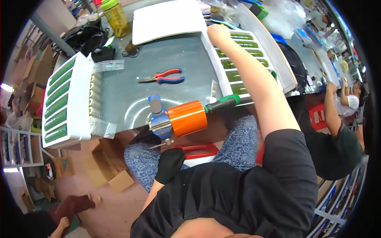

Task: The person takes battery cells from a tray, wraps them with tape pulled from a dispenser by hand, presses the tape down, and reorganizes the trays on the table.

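Observation:
My right hand [218, 35], bare, reaches to the far left corner of a white foam tray [216, 57] holding rows of green blocks [237, 76]. Its fingers look curled, and whatever they grip is hidden. Low by my lap is my left hand [170, 163] in a black glove, curled closed below the blue bench vise [160, 119]; its contents do not show. An orange cylinder [188, 118] sits against the vise at the table's front edge. Beside that cylinder lies a green-and-black screwdriver handle [223, 104]. Red-and-blue pliers [163, 76] rest on the grey tabletop.
Another white foam tray with green pieces [56, 99] stands at the left. A white foam lid [168, 22], a yellow-green bottle [116, 18] and a black bag [85, 35] are at the back. An open cardboard box [104, 158] is on the floor. Other people sit to the right.

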Available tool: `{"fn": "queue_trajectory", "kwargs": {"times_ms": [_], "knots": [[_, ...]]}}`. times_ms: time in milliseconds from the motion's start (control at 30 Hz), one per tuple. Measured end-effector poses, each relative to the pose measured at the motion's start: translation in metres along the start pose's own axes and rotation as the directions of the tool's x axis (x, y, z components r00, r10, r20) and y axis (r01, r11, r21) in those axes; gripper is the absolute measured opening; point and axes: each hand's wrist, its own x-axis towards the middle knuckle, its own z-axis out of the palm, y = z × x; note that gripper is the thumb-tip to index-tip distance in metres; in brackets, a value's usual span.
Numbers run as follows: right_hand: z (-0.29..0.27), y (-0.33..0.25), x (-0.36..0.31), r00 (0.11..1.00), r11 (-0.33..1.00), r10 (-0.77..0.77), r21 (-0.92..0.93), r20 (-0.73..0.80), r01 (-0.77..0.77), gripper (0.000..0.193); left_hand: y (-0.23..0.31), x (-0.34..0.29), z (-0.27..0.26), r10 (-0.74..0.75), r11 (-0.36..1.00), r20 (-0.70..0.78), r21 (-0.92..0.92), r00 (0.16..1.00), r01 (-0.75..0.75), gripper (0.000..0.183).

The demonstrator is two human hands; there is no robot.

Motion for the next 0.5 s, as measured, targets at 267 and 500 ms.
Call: {"fn": "queue_trajectory", "kwargs": {"times_ms": [267,500], "knots": [[-0.013,0.015,-0.002,0.992,0.992,0.103,0.060,0.076,-0.108,0.015,0.000,-0.028,-0.004,-0.055,0.997,0.013,0.057,0.998,0.055,0.019],[0.005,0.017,0.007,0.988,0.988,0.134,0.067,0.080,-0.140,0.018,-0.001,-0.008,0.000,-0.045,0.998,0.030,0.040,0.999,0.044,0.017]]}}
